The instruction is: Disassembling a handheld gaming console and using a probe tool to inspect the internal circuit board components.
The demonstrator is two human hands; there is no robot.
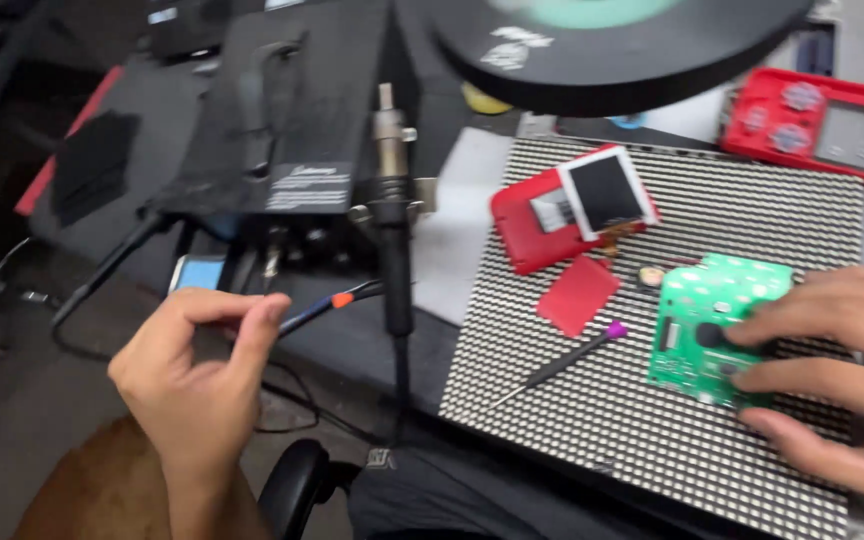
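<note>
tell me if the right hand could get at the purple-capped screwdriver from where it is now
Probably yes. The right hand rests on the green circuit board, and the purple-capped screwdriver lies just beside that board on the dotted mat, with nothing over it or between them.

The right hand (832, 370) presses its fingers (802, 378) on a green circuit board (712, 325) lying on a dotted mat (592, 420) on the desk (352, 340). Left of the board lies a purple-capped screwdriver (562, 362). Farther off, a red device shell (572, 205) rests on the mat. The left hand (192, 375) pinches a thin tool with an orange band (327, 305) near a hot-air handle (392, 200).
</note>
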